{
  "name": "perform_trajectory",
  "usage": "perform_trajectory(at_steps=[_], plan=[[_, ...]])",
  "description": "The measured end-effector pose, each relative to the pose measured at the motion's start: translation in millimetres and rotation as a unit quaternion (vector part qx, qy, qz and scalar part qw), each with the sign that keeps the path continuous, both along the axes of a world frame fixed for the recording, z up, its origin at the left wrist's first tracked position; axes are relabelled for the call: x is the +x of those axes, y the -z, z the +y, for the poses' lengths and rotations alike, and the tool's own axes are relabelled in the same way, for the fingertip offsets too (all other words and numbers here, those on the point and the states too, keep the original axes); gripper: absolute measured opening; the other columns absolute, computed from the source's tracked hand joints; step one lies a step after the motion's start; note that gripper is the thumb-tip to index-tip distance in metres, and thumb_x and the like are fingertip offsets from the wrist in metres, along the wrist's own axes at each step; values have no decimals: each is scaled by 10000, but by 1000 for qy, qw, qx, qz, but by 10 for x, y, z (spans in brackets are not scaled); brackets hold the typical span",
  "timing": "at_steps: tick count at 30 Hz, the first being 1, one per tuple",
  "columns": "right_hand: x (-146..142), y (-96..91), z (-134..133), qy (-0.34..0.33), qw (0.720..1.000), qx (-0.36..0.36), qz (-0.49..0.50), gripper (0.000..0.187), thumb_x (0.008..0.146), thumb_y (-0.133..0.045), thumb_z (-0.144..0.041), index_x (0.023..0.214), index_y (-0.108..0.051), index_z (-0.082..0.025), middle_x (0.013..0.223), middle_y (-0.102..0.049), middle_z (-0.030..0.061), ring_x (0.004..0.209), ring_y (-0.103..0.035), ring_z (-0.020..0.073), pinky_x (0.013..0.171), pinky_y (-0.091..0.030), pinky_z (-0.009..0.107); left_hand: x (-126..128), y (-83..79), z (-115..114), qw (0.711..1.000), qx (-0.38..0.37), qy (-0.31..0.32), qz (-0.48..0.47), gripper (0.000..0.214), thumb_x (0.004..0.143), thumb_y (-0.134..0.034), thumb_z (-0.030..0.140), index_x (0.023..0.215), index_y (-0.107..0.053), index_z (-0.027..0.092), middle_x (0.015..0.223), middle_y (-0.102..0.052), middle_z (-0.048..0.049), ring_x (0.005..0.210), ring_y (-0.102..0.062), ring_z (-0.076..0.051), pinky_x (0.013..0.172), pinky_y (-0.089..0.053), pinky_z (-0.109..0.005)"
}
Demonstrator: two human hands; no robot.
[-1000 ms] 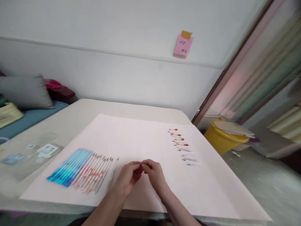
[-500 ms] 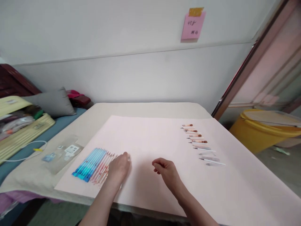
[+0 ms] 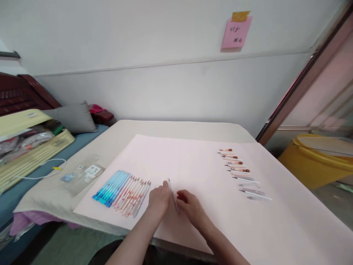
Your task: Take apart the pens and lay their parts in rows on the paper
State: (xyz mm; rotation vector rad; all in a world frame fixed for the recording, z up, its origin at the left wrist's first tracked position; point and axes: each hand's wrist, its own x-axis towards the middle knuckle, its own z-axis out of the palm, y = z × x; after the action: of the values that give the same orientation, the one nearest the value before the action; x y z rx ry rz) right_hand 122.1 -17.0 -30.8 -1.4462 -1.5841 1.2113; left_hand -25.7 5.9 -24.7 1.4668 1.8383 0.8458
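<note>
My left hand (image 3: 159, 200) and my right hand (image 3: 191, 207) are close together over a large pale pink sheet (image 3: 193, 162) near the table's front edge. Between them stands a thin clear pen barrel (image 3: 173, 195), tip pointing away from me. Both hands have fingers curled on it. To the left lies a tidy row of pens (image 3: 122, 187), blue ones at the left and pink patterned ones at the right. At the right side of the sheet lies a column of small pen parts (image 3: 239, 173), some with brown caps, some clear.
A clear plastic packet (image 3: 82, 175) lies on the beige table (image 3: 171, 127) left of the sheet. A bed with a yellow case (image 3: 33, 151) and a grey pillow (image 3: 73, 117) is at the left. A yellow bucket (image 3: 317, 162) stands on the right floor. A pink note (image 3: 235, 31) hangs on the wall.
My left hand went to the pen row, then came back to the middle with a thin clear pen. My right hand has closed in on it. The camera swung left.
</note>
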Motion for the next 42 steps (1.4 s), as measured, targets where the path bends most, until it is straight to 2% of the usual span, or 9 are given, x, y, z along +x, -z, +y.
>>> perform_trajectory(at_steps=[7,11,14,18,24,28,37,40,42], plan=[[-146,20,-136,-55,938,145,-311,193,829,-408,-181,916,-580,-183,935,-618,91,864,-563,231,643,-388,294,26,-88,38,999,-22,21,-14,181,651,-575,75,608,-501,235,489,-382,32,777,-565,-252,865,-326,-382],[-152,70,-149,-64,917,152,-362,299,807,-377,-101,1037,-547,-186,939,-614,87,809,-581,213,611,-373,279,-22,-174,132,998,-8,-1,-56,106,671,-584,138,686,-552,238,556,-478,25,681,-528,-182,749,-370,-303],[-113,69,-92,-34,948,114,-295,385,758,-404,-74,1106,-525,-182,926,-628,83,774,-590,190,629,-385,274,-30,-192,131,979,-13,-37,-200,175,671,-610,197,841,-576,224,692,-563,11,682,-529,-142,668,-397,-258],[-57,-5,14,-7,999,-17,-47,404,666,-474,-99,1059,-540,-163,679,-609,3,579,-546,133,548,-405,249,15,-151,68,927,-38,-106,-359,365,662,-633,231,1010,-530,197,887,-584,-31,759,-555,-122,693,-432,-267],[-86,-56,25,-23,972,-131,196,396,582,-491,-113,972,-545,-152,534,-527,-70,430,-454,91,438,-368,229,38,-106,61,846,-105,-154,-500,329,672,-629,140,972,-499,173,840,-598,-49,771,-596,-138,684,-480,-283],[-115,-72,6,9,966,-118,229,410,538,-462,-83,931,-557,-150,536,-499,-76,423,-421,81,420,-324,222,25,-126,71,845,-89,-157,-503,299,657,-633,77,932,-536,147,765,-605,-33,680,-589,-104,669,-484,-250],[-51,-259,-46,-29,946,-156,284,175,595,-468,-110,701,-603,-139,521,-449,-39,470,-380,74,475,-287,219,54,-271,33,807,-119,-20,-577,247,761,-600,274,958,-615,127,969,-672,-122,868,-631,-180,676,-487,-265],[-57,-266,-48,-41,920,-178,346,80,685,-511,-204,670,-562,-144,578,-485,-16,504,-399,79,491,-303,219,54,-300,13,810,-112,8,-576,223,725,-641,203,935,-605,136,925,-678,-106,799,-633,-156,681,-480,-263],[-68,-256,-44,-44,907,-193,373,216,777,-499,-339,676,-535,-152,572,-498,-8,487,-406,84,479,-302,225,62,-311,-5,803,-102,20,-587,176,707,-658,178,865,-589,143,888,-678,-92,774,-630,-147,691,-477,-264]])
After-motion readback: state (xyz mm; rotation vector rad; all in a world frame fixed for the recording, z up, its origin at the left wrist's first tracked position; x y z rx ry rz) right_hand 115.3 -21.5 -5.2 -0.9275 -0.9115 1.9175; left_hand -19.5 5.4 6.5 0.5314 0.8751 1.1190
